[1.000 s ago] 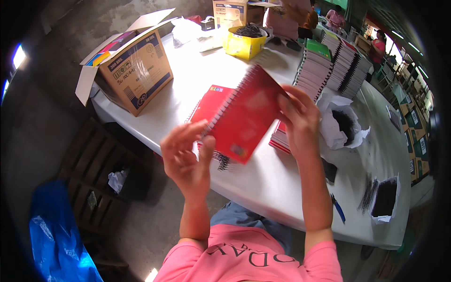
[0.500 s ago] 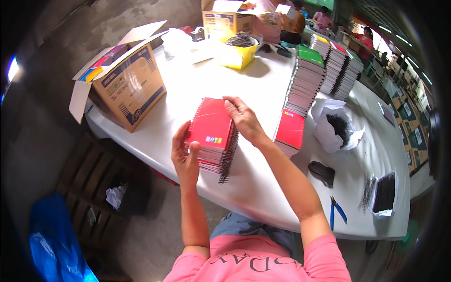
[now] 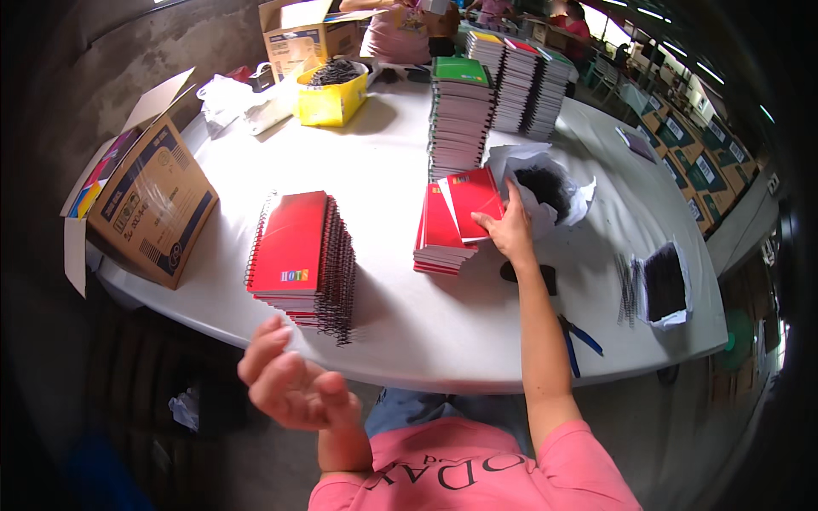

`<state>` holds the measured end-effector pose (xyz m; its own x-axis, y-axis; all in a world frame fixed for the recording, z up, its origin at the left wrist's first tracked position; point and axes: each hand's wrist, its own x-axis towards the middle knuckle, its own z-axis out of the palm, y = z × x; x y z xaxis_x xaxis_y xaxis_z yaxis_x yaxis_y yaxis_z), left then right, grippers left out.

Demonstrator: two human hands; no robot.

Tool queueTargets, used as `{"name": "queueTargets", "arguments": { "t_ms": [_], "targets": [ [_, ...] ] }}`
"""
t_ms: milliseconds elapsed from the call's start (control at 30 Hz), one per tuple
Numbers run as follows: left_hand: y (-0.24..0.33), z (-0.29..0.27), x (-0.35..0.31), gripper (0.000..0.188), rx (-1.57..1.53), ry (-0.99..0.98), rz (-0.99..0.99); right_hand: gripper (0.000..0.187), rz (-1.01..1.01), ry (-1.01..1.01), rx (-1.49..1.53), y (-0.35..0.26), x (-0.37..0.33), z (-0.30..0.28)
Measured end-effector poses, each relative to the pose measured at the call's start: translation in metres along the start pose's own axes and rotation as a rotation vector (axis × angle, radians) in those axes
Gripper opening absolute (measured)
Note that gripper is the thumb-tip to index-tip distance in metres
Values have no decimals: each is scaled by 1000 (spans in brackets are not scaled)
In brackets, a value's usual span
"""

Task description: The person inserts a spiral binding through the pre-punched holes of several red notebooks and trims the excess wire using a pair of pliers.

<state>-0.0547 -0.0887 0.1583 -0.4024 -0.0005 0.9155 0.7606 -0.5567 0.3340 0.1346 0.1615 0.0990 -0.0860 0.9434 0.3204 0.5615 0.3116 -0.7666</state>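
My right hand (image 3: 508, 223) grips the edge of a red-covered notebook (image 3: 474, 203), thumb on the cover, and holds it turned at an angle over a short stack of red notebooks (image 3: 436, 230). Empty and loosely curled, my left hand (image 3: 298, 383) hovers by the table's near edge. Just beyond it stands a pile of red notebooks (image 3: 291, 243), with black spiral coils along both sides. Behind the short stack rises a tall pile of green-covered notebooks (image 3: 461, 119). A white bag of black coils (image 3: 545, 189) sits just right of my right hand.
Blue-handled pliers (image 3: 579, 341) and a pack of black wires (image 3: 665, 285) lie at the right. An open carton (image 3: 158, 209) stands left, a yellow container (image 3: 331, 98) of black coils at the back. More notebook stacks (image 3: 514, 85) stand far right; people work beyond.
Both hands have left the coiled red pile, which now stands alone on the table. My right hand has moved right and taken hold of a red notebook; my left has drawn back. The view has shifted right.
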Motion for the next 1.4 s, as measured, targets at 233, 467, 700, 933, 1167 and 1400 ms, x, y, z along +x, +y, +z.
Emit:
{"name": "queueTargets", "arguments": {
  "t_ms": [233, 467, 700, 933, 1167, 1400],
  "targets": [
    [38, 67, -55, 51, -49, -730, -23, 82, -339, -240, 88, -40, -88, -62],
    [8, 99, -154, 48, 485, -1082, 3, 78, -330, -487, -82, 43, -129, -111],
    [17, 100, -147, 50, 385, -1051, -68, 61, 388, 321, -880, 199, -61, -198],
    [16, 106, -154, 49, 454, -981, -172, 42, 187, 13, -859, 209, -28, -215],
    [11, 104, -144, 47, 420, -954, -115, 48, -130, 78, -1038, 163, -37, -225],
    [12, 97, -149, 47, 417, -890, -135, 23, -90, -359, -79, 30, -89, -163]
  ]
}}
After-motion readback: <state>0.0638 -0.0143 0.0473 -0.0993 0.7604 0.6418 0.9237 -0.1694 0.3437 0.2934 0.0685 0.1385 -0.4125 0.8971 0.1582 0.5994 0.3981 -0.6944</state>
